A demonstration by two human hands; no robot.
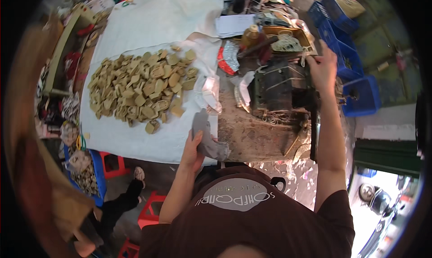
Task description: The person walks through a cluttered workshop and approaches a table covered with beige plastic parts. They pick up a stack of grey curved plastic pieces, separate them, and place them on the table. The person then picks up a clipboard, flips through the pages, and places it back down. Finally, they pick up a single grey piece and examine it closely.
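A large table fills the middle of the view, its left part under a white cloth (pixel 148 15) and its right part a bare, stained wooden top (pixel 252 143). Beyond the right edge stand several blue crates (pixel 361 96). On the white cloth spreads a broad, loose pile of tan pieces (pixel 135 89), many of them rounded and overlapping. A dark machine (pixel 279 84) sits on the wooden top, toward its right edge. On the floor at the lower left are 3 red stools (pixel 150 208), and near them shows another person's leg (pixel 130 192) in dark trousers.

A shallow yellow-brown box (pixel 274 29) stands just behind the machine, with a coil of pale cord (pixel 286 43) at it. White sheets of paper (pixel 234 26) lie to the left of that box.

The right hand (pixel 323 69) is at the machine's far right corner, fingers bent; I cannot tell whether it grips anything. The left hand (pixel 193 145) is closed on a limp grey piece (pixel 208 138), held near the front of the table, where cloth and wood meet. Farther back lie 2 pale, shiny pieces (pixel 209 93), 1 at the cloth's edge and 1 beside the machine. A red and silver piece (pixel 228 57) lies behind them, and a yellowish bottle (pixel 250 36) stands near it.
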